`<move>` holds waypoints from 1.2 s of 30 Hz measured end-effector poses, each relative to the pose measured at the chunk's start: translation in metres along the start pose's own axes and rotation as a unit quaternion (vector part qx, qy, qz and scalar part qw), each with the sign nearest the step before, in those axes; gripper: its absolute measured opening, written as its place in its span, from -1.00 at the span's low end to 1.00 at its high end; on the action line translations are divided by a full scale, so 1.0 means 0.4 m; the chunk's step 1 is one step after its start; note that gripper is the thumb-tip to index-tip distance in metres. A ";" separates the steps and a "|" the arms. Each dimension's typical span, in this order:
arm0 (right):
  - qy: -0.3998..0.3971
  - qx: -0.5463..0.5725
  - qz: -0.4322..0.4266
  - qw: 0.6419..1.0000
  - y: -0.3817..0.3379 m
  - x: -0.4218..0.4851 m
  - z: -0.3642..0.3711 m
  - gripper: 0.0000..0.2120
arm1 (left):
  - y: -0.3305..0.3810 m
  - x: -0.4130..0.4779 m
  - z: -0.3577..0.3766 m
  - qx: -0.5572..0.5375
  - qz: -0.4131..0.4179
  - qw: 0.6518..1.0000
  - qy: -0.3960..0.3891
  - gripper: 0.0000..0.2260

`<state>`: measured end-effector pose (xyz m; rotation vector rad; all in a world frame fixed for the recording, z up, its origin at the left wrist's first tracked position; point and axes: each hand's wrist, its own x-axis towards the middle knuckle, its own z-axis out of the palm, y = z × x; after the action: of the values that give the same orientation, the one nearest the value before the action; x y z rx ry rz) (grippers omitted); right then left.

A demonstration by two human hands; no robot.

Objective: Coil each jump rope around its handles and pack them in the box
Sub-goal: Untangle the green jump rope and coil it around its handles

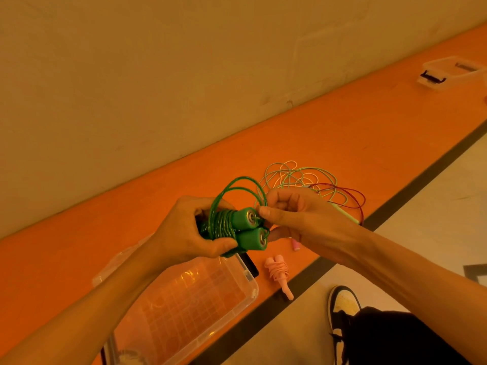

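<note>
The left forearm (105, 299) and right forearm (395, 259) are bare from wrist to picture edge, lean, with tendons showing along the right one. The left hand (184, 230) and right hand (297, 217) are bare too, and the right thumb's nail is short and plain. Right of the box (251, 288) is a low shoe (342, 304) with a pale toe panel, black bands round the toe and sides, black laces and a white sole edge. Farther right of the box, a loose black trouser leg (400, 338) overlaps the shoe's side.
</note>
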<state>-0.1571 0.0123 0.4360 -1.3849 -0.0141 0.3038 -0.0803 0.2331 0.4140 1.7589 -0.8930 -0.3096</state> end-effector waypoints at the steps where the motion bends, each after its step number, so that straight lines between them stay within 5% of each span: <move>1: -0.005 0.002 -0.002 1.000 -0.001 -0.001 -0.003 -0.87 | -0.002 0.001 -0.002 0.001 0.001 1.000 -0.003 -0.69; 6: -0.076 0.033 0.041 0.996 0.006 0.009 -0.037 -0.65 | -0.007 0.005 0.008 0.012 0.001 1.000 -0.023 -0.68; 9: -0.106 0.054 0.056 0.991 0.012 0.015 -0.057 -0.69 | -0.008 0.009 0.009 0.014 -0.001 0.999 -0.029 -0.65; 19: -0.017 -0.137 -0.080 0.987 -0.003 -0.007 -0.009 -0.64 | -0.010 0.003 0.014 -0.040 -0.018 0.999 -0.031 -0.69; 36: -0.040 -0.121 -0.113 0.985 0.027 0.012 -0.010 -0.77 | -0.006 0.003 0.012 -0.049 -0.003 0.998 -0.037 -0.58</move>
<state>-0.1539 0.0111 0.4238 -1.5940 -0.2819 0.1710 -0.0815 0.2293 0.4102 1.6693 -0.9104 -0.4169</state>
